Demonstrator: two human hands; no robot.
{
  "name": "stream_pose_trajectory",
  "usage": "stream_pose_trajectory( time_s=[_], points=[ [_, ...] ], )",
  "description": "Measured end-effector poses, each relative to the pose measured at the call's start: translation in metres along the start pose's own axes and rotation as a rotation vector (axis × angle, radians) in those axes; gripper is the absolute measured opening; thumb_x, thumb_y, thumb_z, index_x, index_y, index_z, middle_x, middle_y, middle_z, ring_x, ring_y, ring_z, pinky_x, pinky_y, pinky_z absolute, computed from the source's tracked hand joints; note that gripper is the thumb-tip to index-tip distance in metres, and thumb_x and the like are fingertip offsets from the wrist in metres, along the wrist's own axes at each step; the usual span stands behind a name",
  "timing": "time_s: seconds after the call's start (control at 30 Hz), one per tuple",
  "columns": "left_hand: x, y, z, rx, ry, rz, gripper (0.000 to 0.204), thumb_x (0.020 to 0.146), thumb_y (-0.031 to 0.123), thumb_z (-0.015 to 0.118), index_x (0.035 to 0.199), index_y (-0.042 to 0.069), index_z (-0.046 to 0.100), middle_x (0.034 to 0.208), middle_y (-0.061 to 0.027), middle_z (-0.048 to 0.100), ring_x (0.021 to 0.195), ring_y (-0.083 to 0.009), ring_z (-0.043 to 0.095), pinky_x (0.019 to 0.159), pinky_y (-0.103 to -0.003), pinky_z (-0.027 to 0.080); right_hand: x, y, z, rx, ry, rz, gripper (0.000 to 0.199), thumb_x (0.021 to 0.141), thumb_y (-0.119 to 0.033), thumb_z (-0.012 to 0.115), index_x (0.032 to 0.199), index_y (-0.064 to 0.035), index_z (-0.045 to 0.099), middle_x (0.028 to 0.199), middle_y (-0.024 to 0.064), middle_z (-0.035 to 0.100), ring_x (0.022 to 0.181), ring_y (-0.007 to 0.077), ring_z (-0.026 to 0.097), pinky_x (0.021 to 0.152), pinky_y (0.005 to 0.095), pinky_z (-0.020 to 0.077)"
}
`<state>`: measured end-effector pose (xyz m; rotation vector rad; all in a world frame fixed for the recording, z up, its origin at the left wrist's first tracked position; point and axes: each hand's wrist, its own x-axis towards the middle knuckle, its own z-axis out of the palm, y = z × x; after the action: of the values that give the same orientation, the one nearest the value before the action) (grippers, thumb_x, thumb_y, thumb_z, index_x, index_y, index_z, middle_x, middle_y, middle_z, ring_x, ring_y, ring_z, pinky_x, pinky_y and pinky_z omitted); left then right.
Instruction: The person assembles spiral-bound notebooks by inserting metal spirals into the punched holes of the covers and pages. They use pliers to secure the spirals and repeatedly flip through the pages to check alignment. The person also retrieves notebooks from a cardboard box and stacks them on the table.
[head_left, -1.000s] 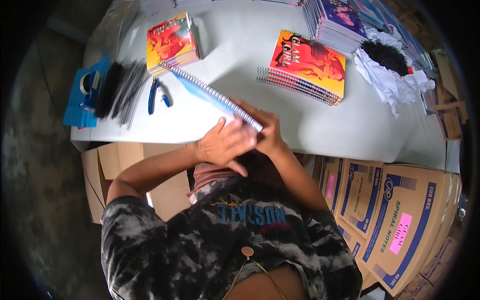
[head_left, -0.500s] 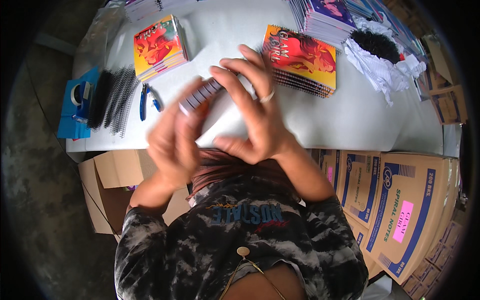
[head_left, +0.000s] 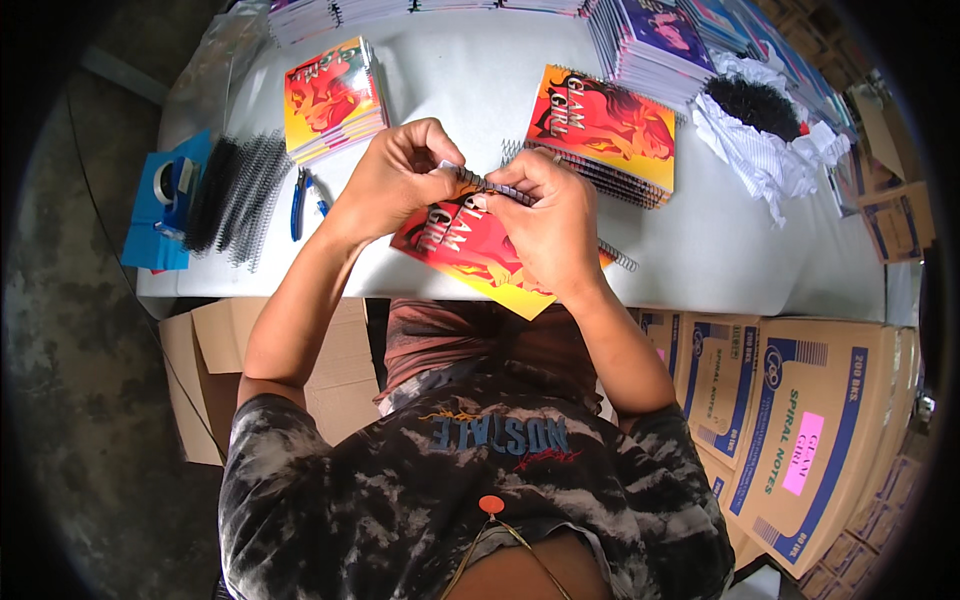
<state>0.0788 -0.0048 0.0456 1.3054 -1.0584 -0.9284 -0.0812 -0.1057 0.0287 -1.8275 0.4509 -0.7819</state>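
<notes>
Where hands point(head_left: 545, 215) cover, spiral point(head_left: 490, 185) hidden

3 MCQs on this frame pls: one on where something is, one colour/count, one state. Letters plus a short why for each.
1. Where are the blue-handled pliers?
A. On the table left of the left hand
B. In the right hand
C. On a cardboard box

2. What colour is the loose stack of spiral wires at the table's left?
A. White
B. Black
C. Red

3. What state is the notebook in?
A. Lying flat with no hand on it
B. Held off the table by both hands at its spiral edge
C. Packed in a box

Answers:
1. A: the pliers lie on the white table between the wires and the left hand.
2. B: the coils look black against the table.
3. B: the left hand and right hand each have a grip on the notebook's spiral edge.
</notes>
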Motion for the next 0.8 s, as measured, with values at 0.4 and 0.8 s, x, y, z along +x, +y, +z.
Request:
stream_pose_trajectory(
  time_s=[0.4,0.8],
  points=[
    [0.105,-0.036,0.084,0.164,0.560,0.225,0.041,0.085,0.027,0.060,0.114,-0.001,0.050,0.091,-0.0129,0.061,0.083,-0.0177,0.058,0.070,-0.032,0.047,0.024,0.095,-0.109,-0.152,0.988,-0.151,0.035,0.079,-0.009,0.062,0.111,-0.0039,0.049,0.093,0.0103,0.052,0.093,0.0227,0.049,0.083,0.0374,0.0416],
    [0.023,-0.068,-0.106,1.623,0.718,-0.104,0.063,0.073,0.019,0.064,0.131,0.015,0.040,0.136,-0.0108,0.038,0.129,-0.0276,0.031,0.106,-0.047,0.021,-0.014,0.103,-0.084,-0.273,0.955,-0.263,0.052,0.083,-0.014,0.060,0.125,-0.0001,0.032,0.127,0.0159,0.040,0.119,0.0248,0.038,0.100,0.0404,0.0250]
  ],
)
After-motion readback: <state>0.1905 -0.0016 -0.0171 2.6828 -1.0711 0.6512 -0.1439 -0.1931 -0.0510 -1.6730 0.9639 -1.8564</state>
